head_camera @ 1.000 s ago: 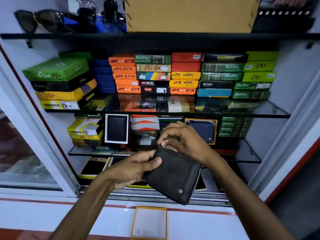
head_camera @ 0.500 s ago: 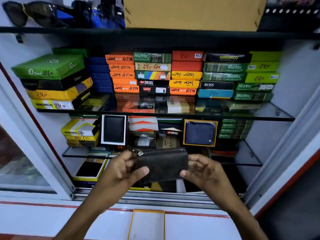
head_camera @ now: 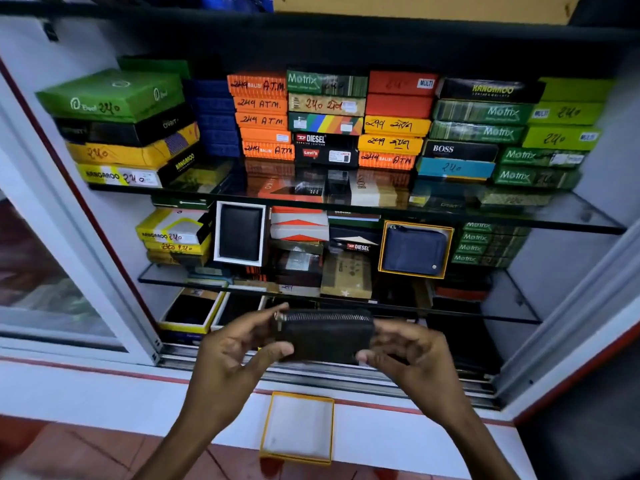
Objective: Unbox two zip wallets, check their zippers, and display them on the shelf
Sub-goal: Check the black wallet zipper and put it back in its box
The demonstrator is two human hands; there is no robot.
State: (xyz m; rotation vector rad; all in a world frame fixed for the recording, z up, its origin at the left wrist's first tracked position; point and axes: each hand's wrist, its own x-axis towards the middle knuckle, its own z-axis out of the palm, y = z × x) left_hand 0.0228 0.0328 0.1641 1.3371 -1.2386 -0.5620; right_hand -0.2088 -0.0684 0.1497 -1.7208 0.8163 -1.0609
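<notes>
I hold a black zip wallet point(head_camera: 323, 336) level in front of the cabinet, zipper edge up and zipped closed. My left hand point(head_camera: 239, 355) grips its left end, fingers near the zipper pull. My right hand point(head_camera: 408, 355) grips its right end. A blue zip wallet point(head_camera: 415, 251) stands in a yellow-rimmed box on the middle glass shelf point(head_camera: 512, 296), at the right. An empty yellow-rimmed box tray point(head_camera: 298, 427) lies on the white ledge below my hands.
A black wallet in a white box point(head_camera: 239, 233) stands at the left of the middle shelf. Stacks of coloured wallet boxes point(head_camera: 325, 119) fill the upper glass shelf. Open boxes point(head_camera: 190, 311) lie on the bottom level. A sliding glass door point(head_camera: 52, 271) is at the left.
The wallet went from tilted with my right hand at its top corner to held level by both ends. My view has tipped downward slightly.
</notes>
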